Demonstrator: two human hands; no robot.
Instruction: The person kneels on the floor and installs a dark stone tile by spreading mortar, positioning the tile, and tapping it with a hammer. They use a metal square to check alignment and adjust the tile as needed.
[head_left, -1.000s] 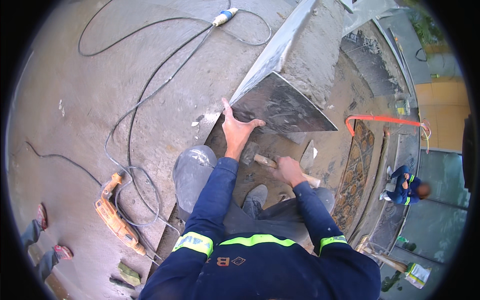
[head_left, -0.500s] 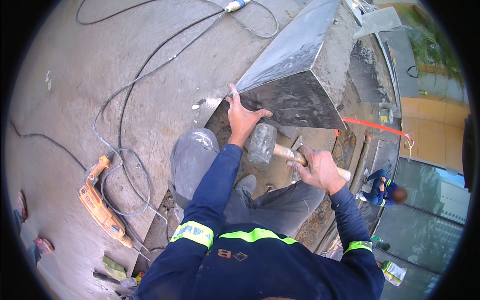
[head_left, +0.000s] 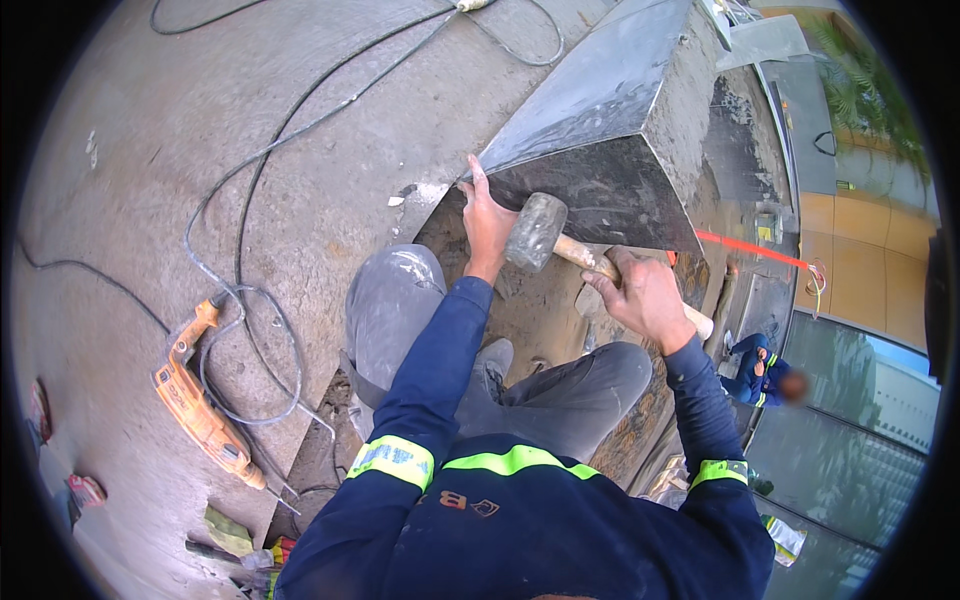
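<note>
Clearly, your right hand grips the mallet (wooden-handled); your left hand, splayed, touches the dark slab.

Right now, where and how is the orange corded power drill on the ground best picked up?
Take the orange corded power drill by its narrow rear handle, probably from above and the person's left: it lies flat, grey cable loops along its right, and the slim metal tip points the opposite way.
</note>
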